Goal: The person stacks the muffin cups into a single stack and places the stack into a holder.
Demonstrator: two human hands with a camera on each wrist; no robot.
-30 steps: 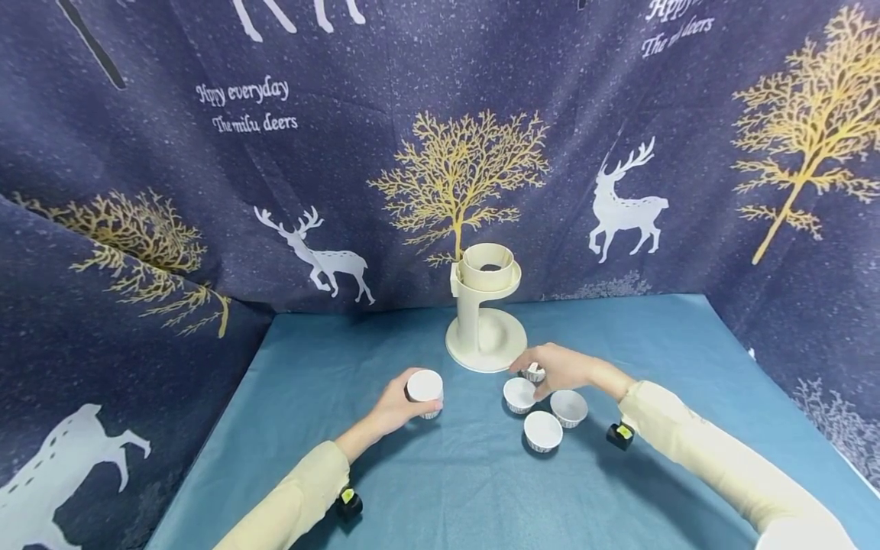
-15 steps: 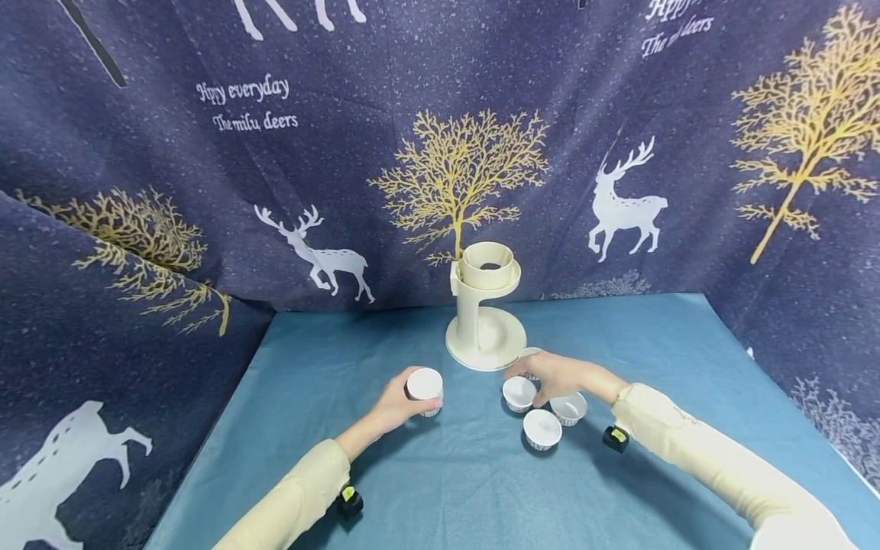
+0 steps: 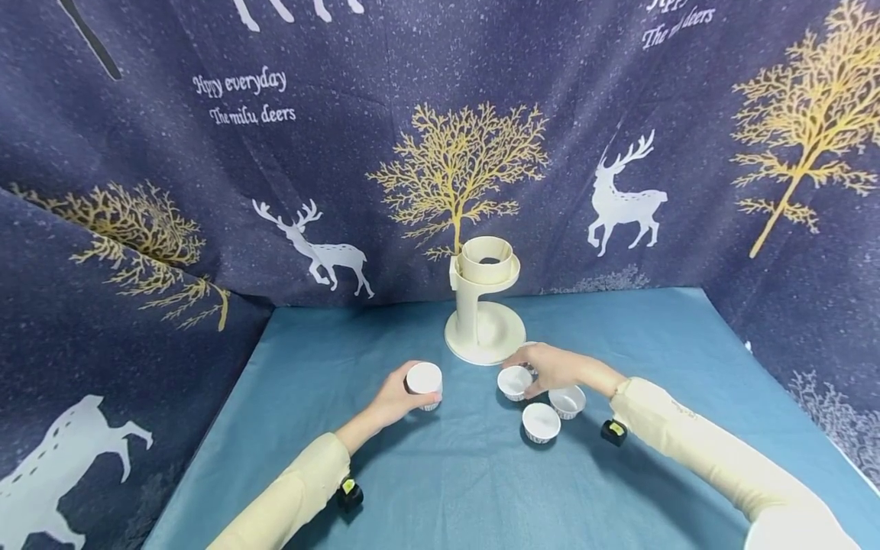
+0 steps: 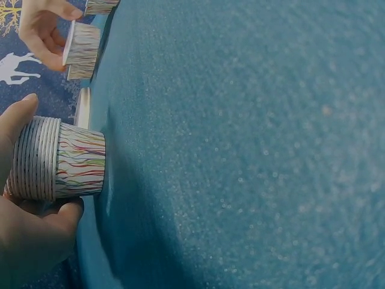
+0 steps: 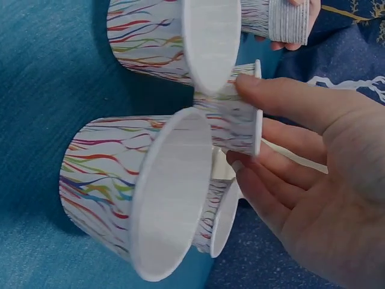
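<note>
Paper cupcake liners mattered here: right hand (image 3: 554, 368) pinched one liner (image 5: 237, 123) just beside three loose ones (image 3: 541, 422), while left hand (image 3: 392, 399) gripped the liner stack (image 3: 424, 380) well left.

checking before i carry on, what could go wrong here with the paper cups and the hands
The loose cups sit crowded together by the right hand; pulling the pinched cup out could knock a neighbour over. The left hand grips a nested stack by its side; squeezing may crush the thin paper.
</note>
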